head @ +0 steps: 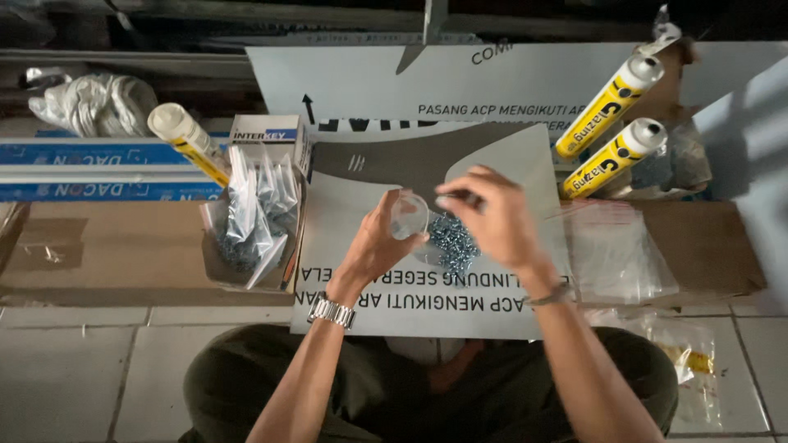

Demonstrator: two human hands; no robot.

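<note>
My left hand (379,242) holds a small clear plastic bag (409,216) by its open mouth, above a grey printed panel (345,238) on my lap. My right hand (491,215) hovers just right of the bag with fingers pinched together; whether anything small sits between them I cannot tell. A heap of small metal screws (454,244) lies on the panel under and between both hands. A metal watch is on my left wrist and a thin band on my right.
An open cardboard box (215,262) stuffed with filled clear bags (258,205) stands left of the panel. Flat clear bags (611,250) lie at the right. Yellow-and-white sealant tubes (609,100) (187,139) rest at the back. Tiled floor lies around my knees.
</note>
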